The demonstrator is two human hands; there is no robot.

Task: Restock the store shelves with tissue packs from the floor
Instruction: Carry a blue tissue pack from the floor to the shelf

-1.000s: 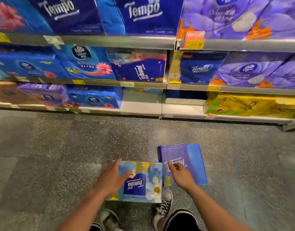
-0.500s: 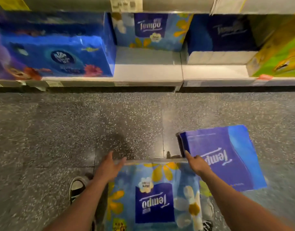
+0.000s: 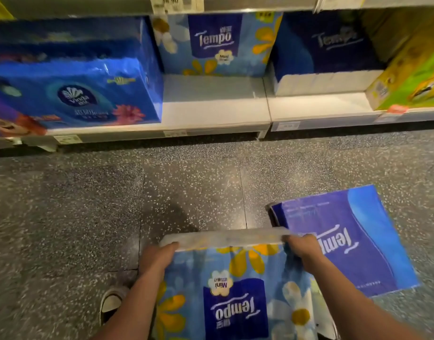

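I hold a light-blue flowered Tempo Mini tissue pack (image 3: pixel 235 290) at the bottom centre, its far end tilted up. My left hand (image 3: pixel 157 258) grips its far left corner and my right hand (image 3: pixel 300 249) grips its far right corner, fingers curled over the edge. A dark blue Tempo pack (image 3: pixel 346 239) lies flat on the floor to the right, partly behind my right hand. The bottom shelf (image 3: pixel 211 111) ahead has a bare white gap in front of a matching flowered Tempo pack (image 3: pixel 216 42).
A blue Vinda pack (image 3: pixel 73 77) stands left of the gap, a dark blue Tempo pack (image 3: pixel 326 50) and a yellow-green pack (image 3: pixel 412 77) to its right. My shoe (image 3: pixel 113 303) is on the speckled grey floor (image 3: pixel 88 204) at lower left.
The view has dropped closer to the bottom shelf. Both hands have closed round the far corners of the flowered pack, and its far edge has come up off the floor.
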